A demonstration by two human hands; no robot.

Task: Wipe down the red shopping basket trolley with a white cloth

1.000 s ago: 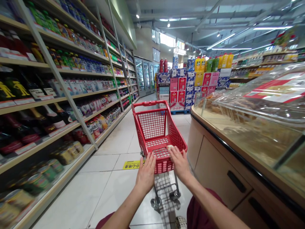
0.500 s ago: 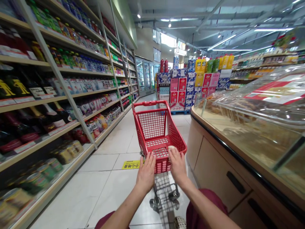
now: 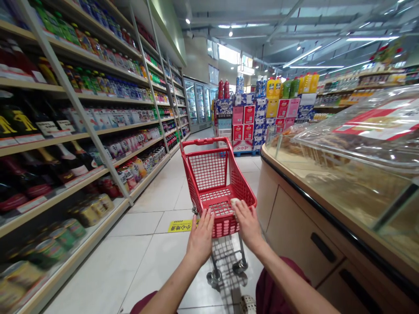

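Note:
A red plastic shopping cart (image 3: 209, 196) with grid walls stands in the aisle before me, its basket holding nothing I can make out. The handle bar (image 3: 205, 141) is at the far end. Against the near low edge of the basket lies my left hand (image 3: 200, 233), fingers stretched out, palm down. My right hand (image 3: 248, 224) rests at the near right corner with its fingers extended and apart. By its fingertips is a small whitish thing (image 3: 234, 201), too small to name; whether the hand touches it I cannot tell. Metal-framed wheels show below.
Shelves (image 3: 111, 126) of bottles and cans line the left side. A glass-topped counter (image 3: 294, 174) with packaged food curves close on the right. Stacked drink boxes (image 3: 244, 126) stand ahead. A yellow floor sticker (image 3: 181, 226) lies left of the cart; glass-door coolers (image 3: 198, 102) are further back.
My right hand has shifted slightly right along the near edge of the cart. My left hand stays about where it was. The view has tilted a little.

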